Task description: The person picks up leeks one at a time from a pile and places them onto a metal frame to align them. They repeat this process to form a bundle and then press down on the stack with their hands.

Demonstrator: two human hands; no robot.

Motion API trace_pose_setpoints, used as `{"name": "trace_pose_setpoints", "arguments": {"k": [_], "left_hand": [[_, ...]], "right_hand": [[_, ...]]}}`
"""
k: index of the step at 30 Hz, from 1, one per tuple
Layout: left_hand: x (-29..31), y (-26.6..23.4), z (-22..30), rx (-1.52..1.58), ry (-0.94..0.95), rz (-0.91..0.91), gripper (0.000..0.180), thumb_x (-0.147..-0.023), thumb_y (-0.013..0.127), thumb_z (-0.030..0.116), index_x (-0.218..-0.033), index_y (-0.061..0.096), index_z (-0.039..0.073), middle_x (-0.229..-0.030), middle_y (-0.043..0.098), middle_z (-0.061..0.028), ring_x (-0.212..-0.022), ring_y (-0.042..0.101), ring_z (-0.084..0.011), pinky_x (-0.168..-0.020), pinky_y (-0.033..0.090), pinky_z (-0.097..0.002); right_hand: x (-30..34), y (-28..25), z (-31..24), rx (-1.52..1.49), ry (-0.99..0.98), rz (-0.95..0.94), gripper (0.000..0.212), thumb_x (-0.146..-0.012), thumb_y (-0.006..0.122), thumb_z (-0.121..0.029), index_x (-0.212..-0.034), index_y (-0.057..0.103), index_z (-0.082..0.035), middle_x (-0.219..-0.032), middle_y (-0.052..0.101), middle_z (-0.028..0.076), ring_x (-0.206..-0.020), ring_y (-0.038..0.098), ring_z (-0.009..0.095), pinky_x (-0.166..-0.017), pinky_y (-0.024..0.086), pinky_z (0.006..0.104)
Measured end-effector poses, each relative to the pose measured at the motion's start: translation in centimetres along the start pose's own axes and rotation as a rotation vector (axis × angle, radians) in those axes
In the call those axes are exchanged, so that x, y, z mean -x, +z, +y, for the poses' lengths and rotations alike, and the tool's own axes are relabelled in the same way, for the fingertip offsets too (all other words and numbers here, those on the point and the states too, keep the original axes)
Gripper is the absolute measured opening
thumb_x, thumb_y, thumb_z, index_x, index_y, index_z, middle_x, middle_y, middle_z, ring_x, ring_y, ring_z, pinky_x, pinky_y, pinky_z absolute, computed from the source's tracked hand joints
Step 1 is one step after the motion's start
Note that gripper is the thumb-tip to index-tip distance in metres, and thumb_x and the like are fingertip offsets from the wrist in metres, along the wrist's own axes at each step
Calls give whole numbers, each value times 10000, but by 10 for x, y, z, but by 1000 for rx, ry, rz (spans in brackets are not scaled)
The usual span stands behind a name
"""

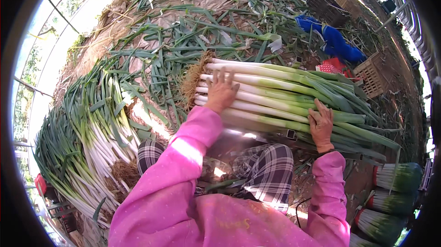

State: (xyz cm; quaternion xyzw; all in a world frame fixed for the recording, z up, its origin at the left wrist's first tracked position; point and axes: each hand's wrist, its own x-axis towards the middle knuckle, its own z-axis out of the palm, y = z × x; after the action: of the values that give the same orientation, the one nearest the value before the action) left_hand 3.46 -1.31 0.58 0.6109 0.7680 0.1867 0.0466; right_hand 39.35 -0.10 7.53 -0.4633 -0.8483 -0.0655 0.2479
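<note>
In front of me a bundle of leeks (262,81) lies crosswise, its brown roots at the left and its green leaves fanning out to the right. My left hand (221,92) rests on the white stalks near the root end, palm down and fingers spread. Farther right, my right hand (321,124) presses on the green part of the nearer stalks, its fingers bent over them. Under the bundle's near edge shows part of a metal stand (291,134); the rest of it is hidden.
A large heap of loose leeks (92,137) lies at my left. Cut leaves (170,54) litter the ground ahead. A blue net bundle (337,42), a tan crate (369,78) and a dark crate (327,8) are at the far right. Packed leek bundles (397,176) line the lower right.
</note>
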Motion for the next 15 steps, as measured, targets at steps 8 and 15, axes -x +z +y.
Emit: {"name": "trace_pose_setpoints", "arguments": {"k": [8, 15], "left_hand": [[4, 15, -30, 23, 73, -170, 629, -948, 362, 438, -1464, 218, 109, -1525, 125, -176, -1413, 42, -377, -1085, 125, -616], [-15, -94, -55, 290, 52, -480, 617, -875, 473, 422, -1369, 391, 62, -1296, 479, -226, -1233, 413, -390, -1021, 341, -481]], "right_hand": [[-17, 6, 2, 3, -113, -52, 98, -767, 632, -115, -853, 629, -67, -1163, 621, 73, -1116, 520, 287, -980, 348, 446], [1, 20, 30, -10, -181, -108, 94, -822, 599, -114, -883, 589, -43, -1191, 603, 104, -1121, 504, 293, -999, 329, 431]]}}
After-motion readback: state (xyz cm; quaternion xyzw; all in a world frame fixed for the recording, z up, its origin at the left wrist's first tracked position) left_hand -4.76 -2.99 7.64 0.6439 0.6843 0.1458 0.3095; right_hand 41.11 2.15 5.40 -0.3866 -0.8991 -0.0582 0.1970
